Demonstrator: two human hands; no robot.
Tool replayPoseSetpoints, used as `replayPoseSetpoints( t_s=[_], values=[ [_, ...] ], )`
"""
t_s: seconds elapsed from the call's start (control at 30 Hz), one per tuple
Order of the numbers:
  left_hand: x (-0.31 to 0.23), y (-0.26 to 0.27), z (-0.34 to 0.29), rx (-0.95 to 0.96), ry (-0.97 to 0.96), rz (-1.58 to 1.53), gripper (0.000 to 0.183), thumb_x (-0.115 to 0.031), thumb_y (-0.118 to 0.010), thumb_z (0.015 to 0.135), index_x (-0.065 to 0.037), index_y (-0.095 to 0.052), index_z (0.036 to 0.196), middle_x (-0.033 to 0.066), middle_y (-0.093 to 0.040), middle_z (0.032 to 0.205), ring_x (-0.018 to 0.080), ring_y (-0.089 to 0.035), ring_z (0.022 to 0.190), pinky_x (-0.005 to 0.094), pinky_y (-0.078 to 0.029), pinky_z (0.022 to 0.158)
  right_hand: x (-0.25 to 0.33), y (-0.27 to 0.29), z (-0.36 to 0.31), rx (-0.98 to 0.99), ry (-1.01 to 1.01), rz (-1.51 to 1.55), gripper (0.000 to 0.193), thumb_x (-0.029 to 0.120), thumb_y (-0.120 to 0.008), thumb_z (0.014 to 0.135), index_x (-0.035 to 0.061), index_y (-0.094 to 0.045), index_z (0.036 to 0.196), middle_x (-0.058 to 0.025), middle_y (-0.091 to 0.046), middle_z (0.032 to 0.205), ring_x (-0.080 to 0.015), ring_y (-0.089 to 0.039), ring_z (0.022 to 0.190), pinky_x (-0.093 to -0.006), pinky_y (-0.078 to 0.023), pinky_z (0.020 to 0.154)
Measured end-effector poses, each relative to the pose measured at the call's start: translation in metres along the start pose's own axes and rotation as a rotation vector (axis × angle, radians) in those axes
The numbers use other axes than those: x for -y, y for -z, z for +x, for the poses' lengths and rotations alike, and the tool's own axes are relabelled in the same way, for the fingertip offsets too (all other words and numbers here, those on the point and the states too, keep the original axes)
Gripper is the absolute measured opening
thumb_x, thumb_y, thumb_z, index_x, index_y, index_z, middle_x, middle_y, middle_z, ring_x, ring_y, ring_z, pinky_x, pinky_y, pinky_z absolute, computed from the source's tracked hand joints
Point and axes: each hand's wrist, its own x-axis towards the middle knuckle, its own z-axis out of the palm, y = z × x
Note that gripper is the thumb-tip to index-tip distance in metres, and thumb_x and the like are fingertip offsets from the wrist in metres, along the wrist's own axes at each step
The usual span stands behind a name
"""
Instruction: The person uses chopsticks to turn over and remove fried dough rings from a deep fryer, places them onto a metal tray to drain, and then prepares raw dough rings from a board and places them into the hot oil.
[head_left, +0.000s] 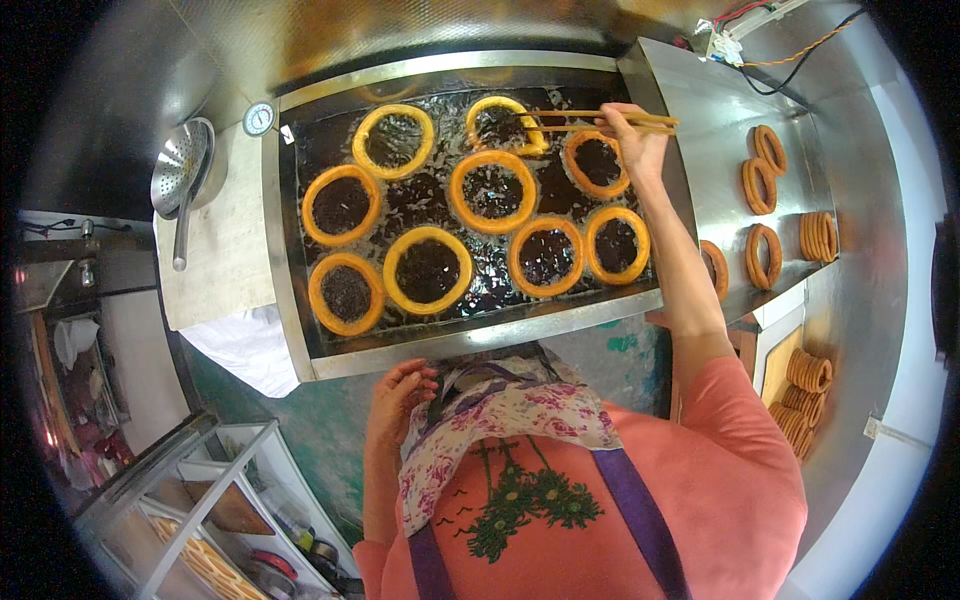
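Note:
My right hand [640, 140] is closed around a pair of long wooden chopsticks [575, 127] over the back right of a wide rectangular fryer [450, 353]. Their tips touch the right side of a pale yellow dough ring [482, 108], which looks bent out of round there. Several other rings float in the dark oil, among them a golden ring [455, 192] in the middle and a browner ring [570, 165] just below my hand. My left hand [400, 392] hangs by the fryer's front edge beside my flowered apron [510, 410], its fingers loosely bent, slightly apart and holding nothing visible.
Browned rings [765, 255] lie and lean on a metal tray [700, 90] at the right, with stacked rings [810, 370] on a lower shelf. A perforated skimmer [183, 170] and a dial thermometer [258, 119] are at the left. A glass-sided cabinet [205, 455] stands lower left.

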Motion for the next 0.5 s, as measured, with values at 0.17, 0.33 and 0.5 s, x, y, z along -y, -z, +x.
replayPoseSetpoints(
  t_s=[0.17,0.33,0.5],
  values=[
    [-0.006,0.002,0.003,0.026,-0.002,0.037,0.032,-0.015,-0.057,0.086,0.0,-0.053,0.114,0.0111,-0.061,0.099,0.0157,-0.061,0.081,0.0261,-0.05,0.07,0.041,0.019,-0.034,-0.177,-0.043,0.15,0.019,0.011,-0.061,0.085,-0.0067,-0.061,0.092,-0.0159,-0.065,0.077,-0.02,-0.066,0.069,-0.0279,-0.056,0.06],
    [-0.01,-0.001,0.003,0.044,0.016,0.044,0.033,-0.016,-0.057,0.086,0.001,-0.053,0.113,0.012,-0.061,0.1,0.0157,-0.061,0.081,0.026,-0.051,0.069,0.045,0.016,-0.077,0.014,-0.162,0.078,0.019,0.013,-0.061,0.085,-0.0065,-0.06,0.089,-0.0156,-0.065,0.078,-0.0207,-0.066,0.069,-0.0305,-0.056,0.058],
    [-0.013,-0.002,0.004,0.069,0.015,0.067,0.034,-0.016,-0.058,0.086,0.001,-0.052,0.114,0.0131,-0.061,0.101,0.0168,-0.061,0.082,0.0269,-0.051,0.07,0.025,0.019,-0.093,0.074,-0.2,-0.034,0.016,0.01,-0.063,0.083,-0.0051,-0.06,0.085,-0.0121,-0.064,0.074,-0.018,-0.065,0.066,-0.0285,-0.054,0.057]
  ],
)
